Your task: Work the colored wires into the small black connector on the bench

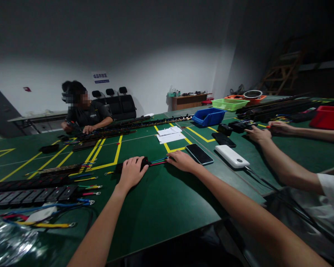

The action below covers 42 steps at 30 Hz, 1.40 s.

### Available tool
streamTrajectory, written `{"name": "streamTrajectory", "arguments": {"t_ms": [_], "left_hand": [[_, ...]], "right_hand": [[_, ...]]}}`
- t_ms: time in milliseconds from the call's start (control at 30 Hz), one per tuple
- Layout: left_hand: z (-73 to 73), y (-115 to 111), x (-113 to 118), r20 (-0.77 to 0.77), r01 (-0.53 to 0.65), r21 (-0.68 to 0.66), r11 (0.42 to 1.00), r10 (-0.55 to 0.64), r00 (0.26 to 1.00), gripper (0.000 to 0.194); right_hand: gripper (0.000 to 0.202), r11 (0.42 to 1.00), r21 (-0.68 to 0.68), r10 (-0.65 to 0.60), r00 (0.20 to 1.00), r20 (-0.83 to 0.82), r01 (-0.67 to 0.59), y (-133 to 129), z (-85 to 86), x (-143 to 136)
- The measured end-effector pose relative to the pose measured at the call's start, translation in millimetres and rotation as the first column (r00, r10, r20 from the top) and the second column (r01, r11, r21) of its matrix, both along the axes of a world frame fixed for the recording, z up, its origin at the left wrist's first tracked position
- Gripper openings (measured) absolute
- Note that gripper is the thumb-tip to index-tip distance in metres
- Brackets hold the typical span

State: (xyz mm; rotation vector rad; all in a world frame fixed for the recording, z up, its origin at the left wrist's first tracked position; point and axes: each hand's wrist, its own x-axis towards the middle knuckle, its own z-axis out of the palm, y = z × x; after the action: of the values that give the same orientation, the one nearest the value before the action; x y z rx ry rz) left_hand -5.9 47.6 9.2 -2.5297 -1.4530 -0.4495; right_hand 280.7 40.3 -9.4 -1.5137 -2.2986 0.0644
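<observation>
My left hand (131, 171) lies over a small black block (118, 168), its fingers curled round the top and far side. Red, green and blue wires (158, 161) run from the block's right end to my right hand (182, 161). The fingertips of that hand are closed on the wires' ends, whose tips I cannot make out. A short yellow wire with a ring terminal (109, 173) sticks out on the block's left. Just beyond my right hand lies a phone (199, 154).
Black socket strips (33, 196) with ring-ended wires lie at left, near clear plastic wrap (9, 241). White papers (170, 135), a blue bin (208, 116) and a white power bank (232, 156) are on the green table (167, 215). A co-worker's hands (257, 133) work at right; another person (90, 113) sits opposite.
</observation>
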Motion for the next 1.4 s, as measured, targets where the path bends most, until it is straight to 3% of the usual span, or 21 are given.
{"name": "streamTrajectory", "arguments": {"t_ms": [300, 800, 1400], "left_hand": [[-0.1, 0.1, -1.0, -0.005, 0.002, -0.001, 1.000, -0.002, 1.000, 0.055], [1.2, -0.7, -0.6, 0.003, -0.003, -0.014, 1.000, 0.003, 1.000, 0.055], [-1.9, 1.4, -1.4, 0.005, 0.003, -0.001, 1.000, -0.003, 1.000, 0.055]], "right_hand": [[0.036, 0.996, 0.007, -0.088, 0.994, -0.065, 0.089, -4.9, 3.8, -0.9], [0.033, 0.995, -0.065, -0.089, 0.956, -0.278, 0.074, -5.7, 1.3, -7.9], [0.030, 0.991, -0.053, -0.135, 0.948, -0.290, 0.124, -4.3, -3.6, -13.8]]}}
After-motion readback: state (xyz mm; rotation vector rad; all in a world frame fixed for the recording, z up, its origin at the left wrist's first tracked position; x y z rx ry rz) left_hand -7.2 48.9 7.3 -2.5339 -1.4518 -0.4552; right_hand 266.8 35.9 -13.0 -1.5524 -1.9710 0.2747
